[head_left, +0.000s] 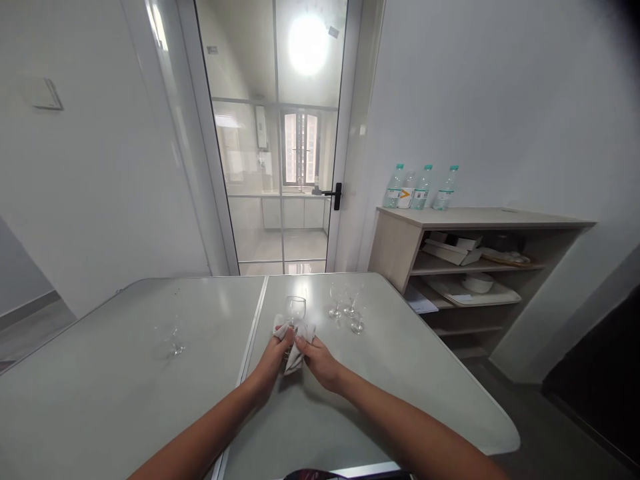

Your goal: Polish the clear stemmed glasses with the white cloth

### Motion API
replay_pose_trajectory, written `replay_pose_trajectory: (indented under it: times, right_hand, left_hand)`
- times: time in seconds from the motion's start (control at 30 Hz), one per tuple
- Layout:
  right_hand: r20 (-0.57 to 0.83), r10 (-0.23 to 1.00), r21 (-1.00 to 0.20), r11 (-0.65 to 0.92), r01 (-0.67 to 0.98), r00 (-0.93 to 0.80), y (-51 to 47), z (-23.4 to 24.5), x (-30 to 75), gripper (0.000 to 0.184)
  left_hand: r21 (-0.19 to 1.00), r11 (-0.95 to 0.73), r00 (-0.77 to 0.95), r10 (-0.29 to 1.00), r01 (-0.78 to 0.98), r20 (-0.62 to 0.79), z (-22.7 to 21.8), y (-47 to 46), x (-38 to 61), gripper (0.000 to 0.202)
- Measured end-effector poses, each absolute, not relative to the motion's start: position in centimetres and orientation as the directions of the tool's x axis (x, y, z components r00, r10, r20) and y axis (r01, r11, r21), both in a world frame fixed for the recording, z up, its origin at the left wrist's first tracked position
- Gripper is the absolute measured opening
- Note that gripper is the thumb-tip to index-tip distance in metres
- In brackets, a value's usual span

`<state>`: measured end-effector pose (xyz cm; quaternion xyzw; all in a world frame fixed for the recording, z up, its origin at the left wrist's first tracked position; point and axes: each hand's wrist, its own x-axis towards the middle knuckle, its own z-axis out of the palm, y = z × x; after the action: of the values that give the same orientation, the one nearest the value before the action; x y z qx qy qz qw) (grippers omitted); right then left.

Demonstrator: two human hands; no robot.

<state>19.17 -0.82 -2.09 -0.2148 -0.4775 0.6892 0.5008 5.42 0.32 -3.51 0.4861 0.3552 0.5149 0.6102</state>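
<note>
Both hands meet over the middle of a grey table [150, 400]. My left hand [273, 357] and my right hand [317, 360] are closed on a white cloth [295, 357] wrapped round the lower part of a clear wine glass [295, 309]. The glass stands upright with its bowl showing above the cloth; its stem is hidden. Which hand grips the stem itself I cannot tell.
A single wine glass [176, 340] stands on the table's left half, and three more glasses [347, 308] cluster right of my hands. A wooden shelf unit [470, 220] with water bottles [423, 188] on top stands at the right. A glass door [280, 167] lies ahead.
</note>
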Motion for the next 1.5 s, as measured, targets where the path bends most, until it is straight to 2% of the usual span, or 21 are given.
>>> replay_pose_trajectory:
  times: [0.1, 0.23, 0.33, 0.43, 0.5, 0.63, 0.7, 0.77, 0.83, 0.9, 1.0, 1.07, 1.1, 1.2, 1.33, 1.4, 1.5]
  right_hand:
    - [0.143, 0.930, -0.883, -0.035, -0.468, -0.340, -0.3, -2.7, 19.2, 0.049]
    - [0.125, 0.925, -0.899, -0.047, -0.436, -0.358, 0.2, -2.8, 19.6, 0.049]
    - [0.117, 0.863, -0.927, -0.083, -0.365, -0.491, 0.2, -2.7, 20.1, 0.049]
    - [0.073, 0.741, -0.959, -0.132, -0.252, -0.668, -0.1, -2.5, 20.6, 0.052]
    - [0.063, 0.705, -0.988, -0.055, -0.143, -0.706, -0.1, -2.4, 20.8, 0.050]
    - [0.091, 0.803, -0.982, 0.172, 0.082, -0.589, 0.1, -2.4, 20.8, 0.032]
    - [0.132, 0.875, -0.960, 0.230, 0.162, -0.465, 0.2, -2.4, 20.6, 0.021]
    - [0.169, 0.908, -0.938, 0.268, 0.220, -0.383, 0.2, -2.4, 20.4, 0.020]
    - [0.172, 0.899, -0.941, 0.271, 0.204, -0.403, 0.1, -2.3, 20.4, 0.021]
    - [0.122, 0.854, -0.976, 0.196, 0.097, -0.506, -0.1, -2.1, 20.5, 0.033]
    - [0.026, 0.741, -0.990, -0.074, -0.120, -0.671, -0.4, -1.7, 20.9, 0.052]
    - [0.010, 0.684, -0.962, -0.191, -0.193, -0.729, -0.5, -1.7, 21.1, 0.056]
    - [0.024, 0.690, -0.970, -0.159, -0.183, -0.723, -0.5, -1.7, 21.1, 0.056]
    - [0.110, 0.776, -0.994, 0.092, -0.060, -0.621, -0.3, -2.1, 20.7, 0.047]
    - [0.242, 0.880, -0.931, 0.330, 0.159, -0.408, -0.2, -2.6, 20.2, 0.021]
    - [0.290, 0.886, -0.878, 0.397, 0.267, -0.363, -0.3, -2.6, 20.2, 0.013]
    - [0.256, 0.875, -0.915, 0.357, 0.190, -0.411, -0.5, -2.2, 20.1, 0.018]
  left_hand:
    - [0.980, -0.037, 0.243, 0.966, -0.197, 0.085, -2.7, 0.1, 5.3, 0.058]
    - [0.985, -0.159, 0.139, 0.976, -0.068, 0.167, -1.9, -0.1, 4.8, 0.055]
    - [0.967, -0.215, 0.093, 0.969, -0.137, 0.229, -1.6, 0.1, 4.0, 0.058]
    - [0.943, -0.233, 0.090, 0.961, -0.238, 0.260, -1.3, 0.3, 3.5, 0.056]
    - [0.947, -0.219, 0.084, 0.966, -0.237, 0.245, -1.2, 0.3, 3.5, 0.050]
    - [0.955, -0.264, -0.015, 0.964, -0.138, 0.264, -1.2, 0.1, 4.3, 0.045]
    - [0.957, -0.273, -0.049, 0.962, -0.102, 0.269, -1.3, 0.0, 4.5, 0.046]
    - [0.960, -0.262, -0.063, 0.965, -0.100, 0.256, -1.4, 0.0, 4.6, 0.047]
    - [0.961, -0.247, -0.061, 0.969, -0.122, 0.241, -1.5, 0.1, 4.4, 0.046]
    - [0.961, -0.217, -0.039, 0.976, -0.173, 0.214, -1.6, 0.2, 4.3, 0.045]
    - [0.947, -0.164, 0.037, 0.983, -0.277, 0.182, -1.2, 0.0, 4.2, 0.047]
    - [0.939, -0.164, 0.063, 0.980, -0.303, 0.191, -0.8, -0.1, 4.1, 0.048]
    - [0.940, -0.175, 0.058, 0.978, -0.293, 0.201, -0.7, -0.2, 4.2, 0.048]
    - [0.943, -0.246, 0.006, 0.967, -0.224, 0.254, -0.8, -0.2, 4.3, 0.046]
    - [0.935, -0.310, -0.026, 0.950, -0.170, 0.311, -1.5, 0.0, 4.4, 0.043]
    - [0.934, -0.313, -0.022, 0.949, -0.171, 0.314, -1.8, 0.1, 4.3, 0.042]
    - [0.931, -0.307, -0.023, 0.951, -0.197, 0.308, -1.7, 0.1, 4.2, 0.042]
